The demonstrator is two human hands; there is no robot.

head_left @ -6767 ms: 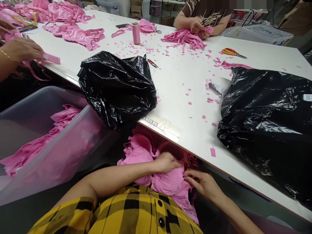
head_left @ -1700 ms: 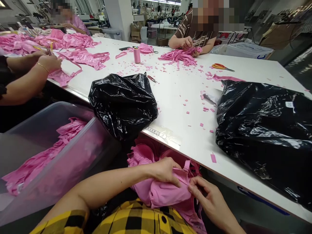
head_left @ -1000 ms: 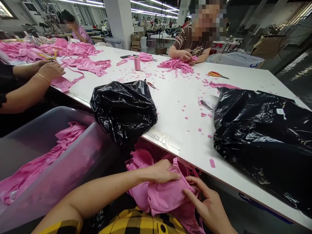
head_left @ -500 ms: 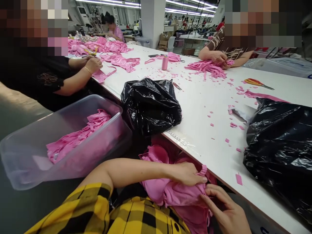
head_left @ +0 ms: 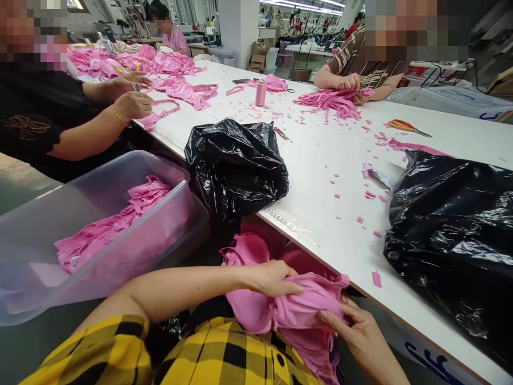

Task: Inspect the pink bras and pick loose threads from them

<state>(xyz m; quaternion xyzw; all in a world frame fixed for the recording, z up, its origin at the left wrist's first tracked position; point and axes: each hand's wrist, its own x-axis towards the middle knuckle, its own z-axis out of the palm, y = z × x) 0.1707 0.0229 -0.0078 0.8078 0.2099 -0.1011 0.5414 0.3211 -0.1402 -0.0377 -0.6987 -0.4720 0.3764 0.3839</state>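
A bundle of pink garments (head_left: 304, 305) lies in my lap, just below the edge of the white table (head_left: 320, 176). My left hand (head_left: 272, 278) grips the top of the bundle, fingers closed on the cloth. My right hand (head_left: 356, 334) holds the same cloth from the right and below, with its fingers curled around the fabric. A clear plastic bin (head_left: 100, 187) with more pink garments (head_left: 108, 230) sits to my left.
Two black plastic bags rest on the table, a small bag (head_left: 236, 166) ahead and a large bag (head_left: 452, 230) at right. Pink scraps, a pink thread spool (head_left: 261, 93) and orange scissors (head_left: 404, 126) lie farther back. Two other people (head_left: 48, 117) handle pink fabric at the table's left and far side.
My view has shifted slightly right and down since half a second ago. Both hands keep hold of the pink garment; my right hand has slid under the cloth's right end.
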